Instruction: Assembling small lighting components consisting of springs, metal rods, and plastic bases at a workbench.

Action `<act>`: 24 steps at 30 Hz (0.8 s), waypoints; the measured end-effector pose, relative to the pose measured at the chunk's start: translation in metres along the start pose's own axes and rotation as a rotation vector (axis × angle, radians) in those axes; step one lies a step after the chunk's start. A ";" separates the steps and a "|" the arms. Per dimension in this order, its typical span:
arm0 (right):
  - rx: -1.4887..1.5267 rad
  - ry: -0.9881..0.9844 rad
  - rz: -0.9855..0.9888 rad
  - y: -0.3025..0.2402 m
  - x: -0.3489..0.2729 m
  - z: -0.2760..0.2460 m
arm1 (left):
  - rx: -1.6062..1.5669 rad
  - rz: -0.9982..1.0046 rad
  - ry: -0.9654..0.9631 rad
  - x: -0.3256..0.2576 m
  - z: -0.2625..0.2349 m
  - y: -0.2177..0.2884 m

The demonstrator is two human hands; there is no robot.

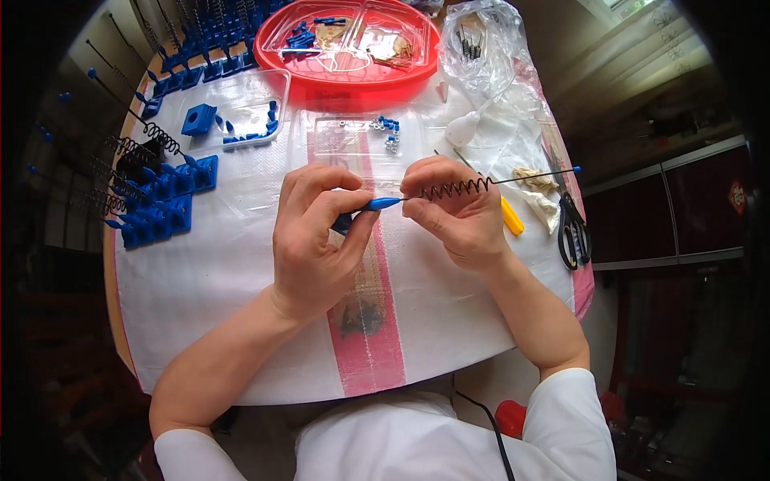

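Blue plastic tip point(378, 204) – pinched by L hand point(314, 240) fingers, steadying it | R hand point(457, 210) fingertips grip black coil spring point(455, 189) on thin rod point(533, 177) – aligned w/ tip | scissors point(574, 232) nearby.

Short white sleeves, white top, bare forearms, no gloves.
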State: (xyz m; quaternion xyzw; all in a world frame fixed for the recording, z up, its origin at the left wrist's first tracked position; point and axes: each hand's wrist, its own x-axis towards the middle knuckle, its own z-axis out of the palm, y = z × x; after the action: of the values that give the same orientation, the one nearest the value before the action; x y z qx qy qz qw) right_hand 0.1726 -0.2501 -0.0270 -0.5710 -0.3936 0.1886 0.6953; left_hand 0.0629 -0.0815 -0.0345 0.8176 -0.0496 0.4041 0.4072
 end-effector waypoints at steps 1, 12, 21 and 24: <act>0.003 0.003 0.006 0.000 0.000 0.000 | -0.006 -0.009 0.012 0.000 0.000 0.000; 0.079 0.044 0.018 -0.009 -0.004 -0.001 | -0.022 -0.037 0.019 -0.002 0.002 0.001; 0.056 0.040 -0.008 -0.012 -0.001 -0.003 | -0.214 -0.212 -0.138 -0.007 0.001 0.003; 0.054 0.022 -0.034 -0.011 0.001 -0.006 | -0.367 -0.301 -0.171 -0.012 0.004 -0.003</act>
State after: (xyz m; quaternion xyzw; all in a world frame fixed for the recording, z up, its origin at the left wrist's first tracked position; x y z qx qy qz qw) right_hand 0.1762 -0.2563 -0.0159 -0.5475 -0.3905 0.1813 0.7176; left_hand 0.0582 -0.0856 -0.0463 0.7595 -0.0341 0.2525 0.5986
